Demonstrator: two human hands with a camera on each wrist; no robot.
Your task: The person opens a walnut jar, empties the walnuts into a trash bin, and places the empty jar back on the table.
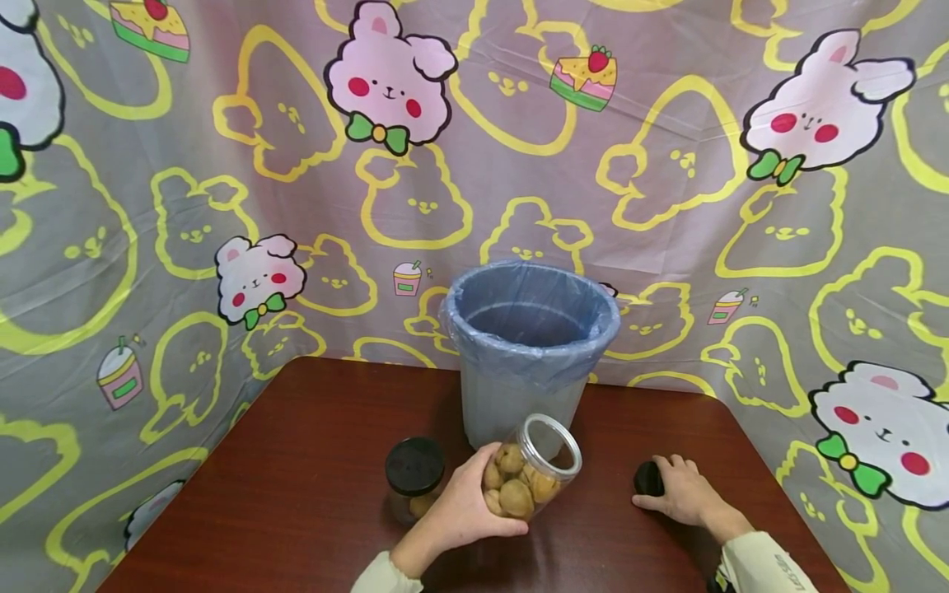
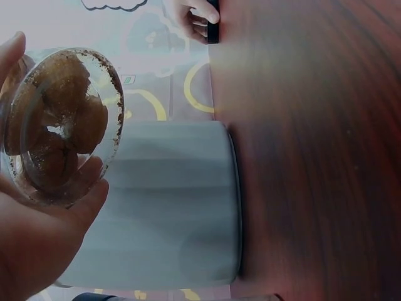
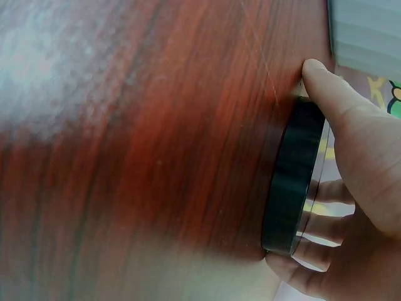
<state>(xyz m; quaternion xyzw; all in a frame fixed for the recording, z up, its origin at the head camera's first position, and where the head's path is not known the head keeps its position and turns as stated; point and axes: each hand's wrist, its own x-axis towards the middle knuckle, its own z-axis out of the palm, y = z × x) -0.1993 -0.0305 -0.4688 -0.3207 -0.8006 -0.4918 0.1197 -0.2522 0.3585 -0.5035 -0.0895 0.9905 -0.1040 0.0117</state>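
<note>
Running this from far off, and my left hand (image 1: 469, 501) has its fingers and thumb wrapped around a clear jar (image 1: 530, 471) of brown, nut-looking things (image 1: 515, 497). The jar sits just right of my palm, held up off the desk (image 1: 296, 469), mouth uncovered, tilted toward the far right. Right behind it on the far side is the grey bin (image 1: 511, 408) with a blue liner (image 1: 552, 362) folded over its rim. My right hand (image 1: 688, 494) is over on the right, thumb and fingers gripping a black lid (image 1: 648, 479) on the hand's left; can't tell if it's touching the desk. A second jar (image 1: 414, 471), black-topped, stands just left of my left hand.
</note>
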